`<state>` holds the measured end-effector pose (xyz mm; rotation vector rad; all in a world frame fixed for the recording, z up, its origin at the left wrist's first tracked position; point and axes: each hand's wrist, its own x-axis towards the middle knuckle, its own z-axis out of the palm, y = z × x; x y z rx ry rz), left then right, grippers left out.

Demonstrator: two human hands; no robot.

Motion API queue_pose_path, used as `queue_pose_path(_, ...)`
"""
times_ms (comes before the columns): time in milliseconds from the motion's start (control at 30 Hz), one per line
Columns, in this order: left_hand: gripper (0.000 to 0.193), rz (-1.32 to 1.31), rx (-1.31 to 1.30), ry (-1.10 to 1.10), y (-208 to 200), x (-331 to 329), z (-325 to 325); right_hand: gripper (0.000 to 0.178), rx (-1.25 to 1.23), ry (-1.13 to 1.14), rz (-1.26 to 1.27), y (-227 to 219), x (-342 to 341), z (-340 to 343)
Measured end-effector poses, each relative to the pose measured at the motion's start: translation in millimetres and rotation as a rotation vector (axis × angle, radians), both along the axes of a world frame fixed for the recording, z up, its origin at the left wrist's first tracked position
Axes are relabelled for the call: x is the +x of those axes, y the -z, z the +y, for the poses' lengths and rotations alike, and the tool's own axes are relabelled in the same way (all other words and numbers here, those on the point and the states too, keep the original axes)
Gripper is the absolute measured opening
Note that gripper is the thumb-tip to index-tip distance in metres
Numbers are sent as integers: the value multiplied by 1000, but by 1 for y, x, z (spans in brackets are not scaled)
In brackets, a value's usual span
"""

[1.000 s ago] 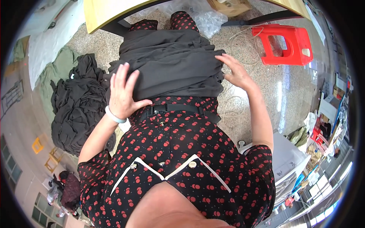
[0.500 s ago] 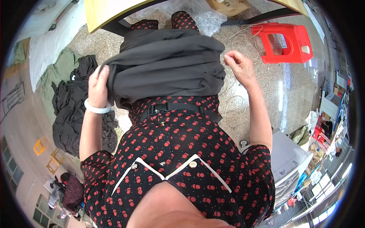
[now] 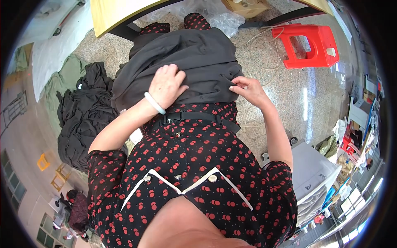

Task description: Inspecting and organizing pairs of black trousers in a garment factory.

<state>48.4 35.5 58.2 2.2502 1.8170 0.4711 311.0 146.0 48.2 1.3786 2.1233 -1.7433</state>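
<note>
A black garment [image 3: 198, 53] lies in loose folds across my lap, with small dark dots, perhaps buttons, near its right edge. On the middle of the cloth, close to the edge facing me, lies my left hand [image 3: 166, 84], thumb apart and fingers resting on the fabric. A white bangle [image 3: 154, 103] circles that wrist. My right hand [image 3: 251, 91] pinches the garment's right edge between thumb and fingertips. What shape the whole garment has, I cannot tell.
Black cloth [image 3: 82, 124] is heaped on the left beside green cloth [image 3: 62, 78]. A table edge [image 3: 124, 10] crosses the far side. A red stool [image 3: 322, 45] lies on the floor at the far right. A grey box-like cabinet [image 3: 306, 173] stands near right.
My left hand has let go of the garment's left edge and moved right onto its middle. My right hand has come in from beside the garment and taken its right edge.
</note>
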Motion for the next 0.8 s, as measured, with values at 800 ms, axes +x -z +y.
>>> queue_pose_path(800,25,-289,-306,-60,-32,-2,31,10,450,-302,384,-32,-82,-36)
